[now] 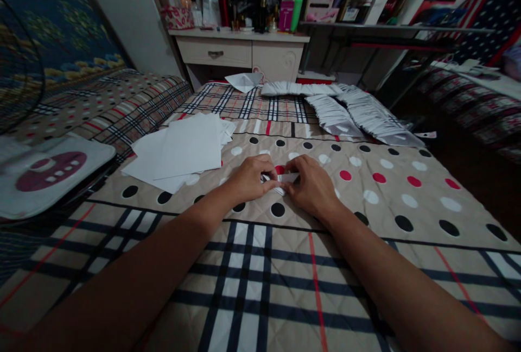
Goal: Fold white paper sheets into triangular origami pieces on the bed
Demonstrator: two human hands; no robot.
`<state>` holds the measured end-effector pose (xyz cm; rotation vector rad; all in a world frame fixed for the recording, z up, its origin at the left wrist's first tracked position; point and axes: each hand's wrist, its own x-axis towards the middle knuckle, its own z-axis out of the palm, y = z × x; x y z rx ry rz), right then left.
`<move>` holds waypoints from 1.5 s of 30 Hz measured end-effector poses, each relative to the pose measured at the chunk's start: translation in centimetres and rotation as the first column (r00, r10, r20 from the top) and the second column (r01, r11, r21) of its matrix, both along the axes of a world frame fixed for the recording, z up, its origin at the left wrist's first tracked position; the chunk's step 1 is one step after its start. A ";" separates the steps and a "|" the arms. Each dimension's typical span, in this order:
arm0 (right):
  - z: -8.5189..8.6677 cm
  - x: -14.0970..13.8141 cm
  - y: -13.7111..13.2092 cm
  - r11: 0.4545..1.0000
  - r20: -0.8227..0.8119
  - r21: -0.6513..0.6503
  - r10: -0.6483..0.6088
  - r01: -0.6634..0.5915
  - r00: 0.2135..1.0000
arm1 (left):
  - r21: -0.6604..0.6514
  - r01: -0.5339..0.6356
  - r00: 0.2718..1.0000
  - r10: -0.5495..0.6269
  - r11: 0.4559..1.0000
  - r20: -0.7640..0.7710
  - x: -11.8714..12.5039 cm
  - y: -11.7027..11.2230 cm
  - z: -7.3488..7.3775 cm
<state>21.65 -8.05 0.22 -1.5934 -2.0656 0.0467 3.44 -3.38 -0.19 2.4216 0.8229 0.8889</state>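
Note:
A small piece of white paper, which looks folded, is held low over the bedspread between my two hands. My left hand pinches its left end with thumb and fingers. On the other end, my right hand has its thumb and fingertips closed, close beside the left thumb. Part of the paper is hidden behind the fingers. To the left of my left hand lies a loose pile of white paper sheets, spread unevenly over one another.
Rows of folded white papers stand packed at the bed's far right, with a single folded paper left of them. The patterned bedspread lies beneath everything. A white drawer cabinet stands beyond the bed. At left is a white padded object.

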 end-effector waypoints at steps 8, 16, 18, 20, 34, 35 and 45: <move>0.1 0.3 -0.5 0.980 -0.022 -0.125 -0.155 0.152 0.988 | -0.027 -0.254 0.952 0.245 0.967 -0.185 -0.4 -0.1 0.4; 0.1 -0.3 -0.3 0.995 -0.509 -0.096 -0.071 0.025 0.858 | -0.410 -0.231 0.934 0.320 0.882 0.161 0.7 -0.2 0.3; 0.2 -0.3 -0.3 0.996 -0.583 -0.081 -0.030 -0.021 0.812 | -0.421 -0.228 0.916 0.339 0.878 0.212 0.8 -0.2 0.4; 0.3 -0.3 -0.4 0.995 -0.625 -0.081 -0.003 -0.060 0.780 | -0.435 -0.216 0.911 0.340 0.874 0.233 0.8 -0.2 0.3; 0.4 0.2 0.0 0.995 -0.811 -0.086 -0.043 -0.046 0.584 | -0.654 -0.014 0.864 0.338 0.757 0.373 0.6 0.2 0.6; 0.3 0.3 0.0 0.994 -0.817 -0.091 -0.045 -0.052 0.574 | -0.664 -0.001 0.855 0.345 0.748 0.386 0.6 0.2 0.7; -0.1 0.3 0.4 0.962 -0.933 -0.226 -0.167 -0.156 0.318 | -0.648 -0.054 0.841 0.385 0.760 0.381 0.5 0.6 1.0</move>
